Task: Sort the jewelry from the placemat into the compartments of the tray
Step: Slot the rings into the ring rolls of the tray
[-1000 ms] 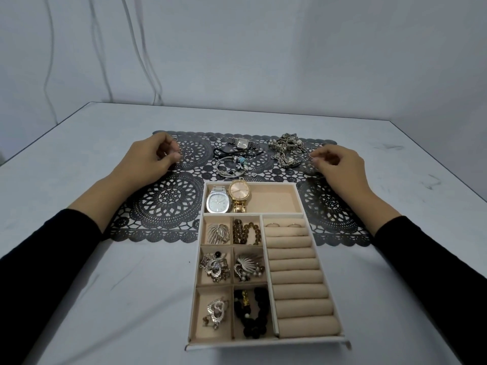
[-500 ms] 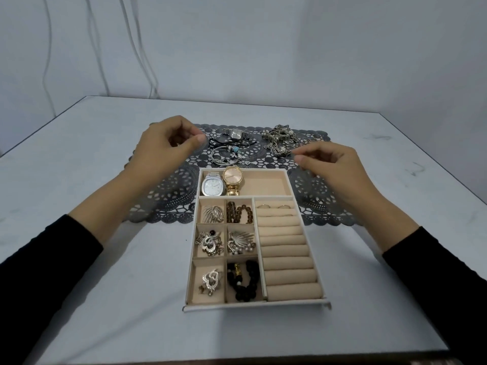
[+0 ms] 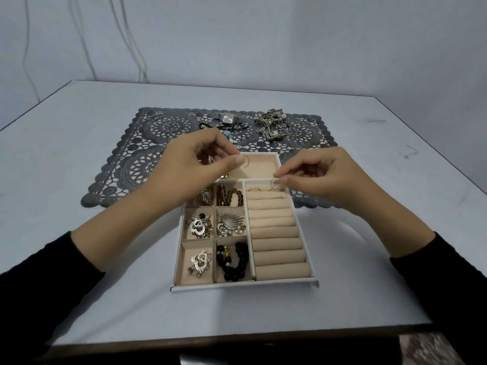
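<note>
A beige tray (image 3: 243,284) with several compartments stands in front of a dark lace placemat (image 3: 126,159). My left hand (image 3: 195,164) hovers over the tray's top compartment and pinches a thin ring (image 3: 243,162) between thumb and finger. My right hand (image 3: 321,175) pinches another ring (image 3: 274,182) just above the far end of the ring rolls (image 3: 274,227). Brooches, bead bracelets and two seated rings lie in the tray. A steel watch (image 3: 228,118), a chain heap (image 3: 272,125) and loose rings (image 3: 155,116) stay on the placemat. My left hand hides the tray's watches.
The pale table (image 3: 79,233) ends in a front edge close to me and side edges left and right. A grey wall with hanging cables (image 3: 126,40) rises behind it. My black sleeves (image 3: 39,291) flank the tray.
Both hands have come back from the placemat's left and right sides to above the tray, each carrying a ring. The view has tilted down and pulled back.
</note>
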`<action>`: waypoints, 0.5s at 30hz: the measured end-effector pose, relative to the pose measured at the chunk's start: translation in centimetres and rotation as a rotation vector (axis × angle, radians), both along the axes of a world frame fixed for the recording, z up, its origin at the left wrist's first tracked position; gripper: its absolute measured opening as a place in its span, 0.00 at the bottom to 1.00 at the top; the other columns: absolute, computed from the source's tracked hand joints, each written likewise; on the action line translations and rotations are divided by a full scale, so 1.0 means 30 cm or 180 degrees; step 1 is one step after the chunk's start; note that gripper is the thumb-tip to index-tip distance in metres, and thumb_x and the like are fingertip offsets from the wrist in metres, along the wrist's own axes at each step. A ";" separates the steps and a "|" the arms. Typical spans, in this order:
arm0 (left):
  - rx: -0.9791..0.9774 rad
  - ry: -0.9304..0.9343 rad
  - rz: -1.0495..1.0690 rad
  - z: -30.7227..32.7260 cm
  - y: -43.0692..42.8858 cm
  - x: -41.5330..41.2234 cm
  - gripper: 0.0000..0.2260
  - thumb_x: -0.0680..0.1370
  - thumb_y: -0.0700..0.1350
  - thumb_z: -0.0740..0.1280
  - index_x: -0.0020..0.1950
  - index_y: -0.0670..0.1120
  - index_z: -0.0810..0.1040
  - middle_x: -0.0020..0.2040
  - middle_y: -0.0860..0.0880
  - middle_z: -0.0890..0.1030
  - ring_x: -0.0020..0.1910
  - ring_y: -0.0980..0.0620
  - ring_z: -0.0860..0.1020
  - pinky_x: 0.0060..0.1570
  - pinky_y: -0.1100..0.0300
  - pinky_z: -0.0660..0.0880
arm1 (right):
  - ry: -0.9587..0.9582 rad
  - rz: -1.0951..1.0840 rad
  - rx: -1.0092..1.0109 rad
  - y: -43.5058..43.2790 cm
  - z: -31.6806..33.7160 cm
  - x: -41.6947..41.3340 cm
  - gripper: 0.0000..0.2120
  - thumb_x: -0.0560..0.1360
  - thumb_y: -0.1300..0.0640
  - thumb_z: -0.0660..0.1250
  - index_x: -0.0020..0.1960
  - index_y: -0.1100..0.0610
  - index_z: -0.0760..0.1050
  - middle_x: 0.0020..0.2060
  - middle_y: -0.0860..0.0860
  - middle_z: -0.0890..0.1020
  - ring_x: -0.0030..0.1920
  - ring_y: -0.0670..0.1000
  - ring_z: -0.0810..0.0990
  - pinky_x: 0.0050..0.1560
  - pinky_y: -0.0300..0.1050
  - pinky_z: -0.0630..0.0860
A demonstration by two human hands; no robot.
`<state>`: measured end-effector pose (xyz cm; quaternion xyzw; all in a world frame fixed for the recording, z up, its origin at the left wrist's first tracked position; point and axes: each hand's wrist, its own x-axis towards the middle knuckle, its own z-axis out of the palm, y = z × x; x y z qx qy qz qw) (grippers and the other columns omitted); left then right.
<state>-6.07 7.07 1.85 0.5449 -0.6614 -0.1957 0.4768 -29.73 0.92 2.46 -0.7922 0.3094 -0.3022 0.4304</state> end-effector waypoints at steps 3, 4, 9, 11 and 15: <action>-0.0043 -0.0127 -0.0008 -0.011 0.006 -0.016 0.07 0.72 0.49 0.75 0.44 0.48 0.82 0.38 0.52 0.82 0.37 0.61 0.77 0.37 0.70 0.72 | 0.0187 0.0198 0.0081 0.004 -0.001 -0.004 0.05 0.71 0.67 0.73 0.44 0.59 0.84 0.30 0.62 0.78 0.26 0.47 0.72 0.26 0.36 0.69; -0.0062 -0.0126 -0.0021 -0.014 0.008 -0.020 0.07 0.72 0.49 0.75 0.44 0.47 0.82 0.38 0.52 0.82 0.37 0.61 0.77 0.37 0.70 0.72 | 0.0228 0.0256 0.0036 0.001 -0.003 -0.006 0.05 0.71 0.67 0.73 0.43 0.59 0.84 0.30 0.60 0.78 0.26 0.48 0.71 0.27 0.38 0.70; -0.0122 -0.0197 -0.0088 -0.028 0.017 -0.039 0.06 0.73 0.47 0.75 0.44 0.46 0.82 0.38 0.52 0.82 0.37 0.60 0.78 0.39 0.72 0.71 | 0.0437 0.0421 -0.0299 -0.008 -0.011 -0.008 0.06 0.70 0.66 0.74 0.43 0.58 0.84 0.30 0.48 0.80 0.30 0.48 0.73 0.33 0.42 0.71; -0.0128 -0.0226 -0.0101 -0.028 0.018 -0.041 0.06 0.73 0.47 0.75 0.44 0.46 0.82 0.38 0.53 0.82 0.37 0.59 0.78 0.40 0.72 0.71 | 0.0511 0.0487 -0.0445 -0.012 -0.014 -0.011 0.06 0.70 0.67 0.73 0.44 0.58 0.84 0.31 0.45 0.79 0.30 0.47 0.73 0.33 0.41 0.70; -0.0129 -0.0241 -0.0138 -0.028 0.024 -0.047 0.05 0.73 0.47 0.75 0.44 0.46 0.82 0.38 0.54 0.82 0.38 0.60 0.78 0.39 0.73 0.71 | 0.0654 0.0638 -0.0687 -0.018 -0.016 -0.015 0.07 0.69 0.67 0.74 0.44 0.57 0.85 0.32 0.44 0.79 0.32 0.46 0.74 0.34 0.37 0.69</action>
